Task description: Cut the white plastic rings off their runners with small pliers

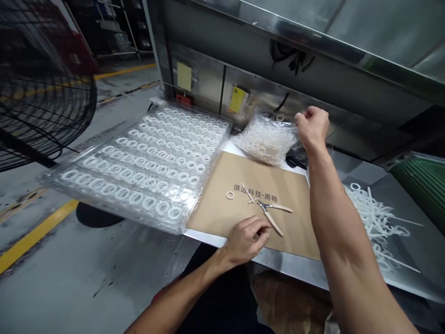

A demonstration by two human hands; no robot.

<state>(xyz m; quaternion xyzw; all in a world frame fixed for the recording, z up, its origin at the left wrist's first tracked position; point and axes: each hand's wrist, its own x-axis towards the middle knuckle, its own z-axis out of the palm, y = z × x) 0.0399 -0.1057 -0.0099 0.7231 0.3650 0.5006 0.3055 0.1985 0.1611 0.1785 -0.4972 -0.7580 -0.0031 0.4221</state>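
Observation:
My left hand (248,237) rests at the near edge of the brown cardboard sheet (215,208), its fingers loosely curled with nothing visible in them. Just beyond its fingertips lie cutting pliers (273,218) with pale handles, jaws pointing away. Close to the jaws are a thin white plastic scrap (249,192) and a single white ring (230,195). Farther back, my right hand (313,124) is raised and closed at the right edge of a clear plastic bag (266,139) full of white rings. The film seems pinched in its fingers, though the fingertips are partly hidden.
At left, a clear plastic tray (130,216) holds rows of white rings and overhangs the table edge. A heap of white plastic pieces (377,222) lies at right, partly behind my forearm. A green ridged object (420,190) stands beyond it. A fan (45,111) stands at far left.

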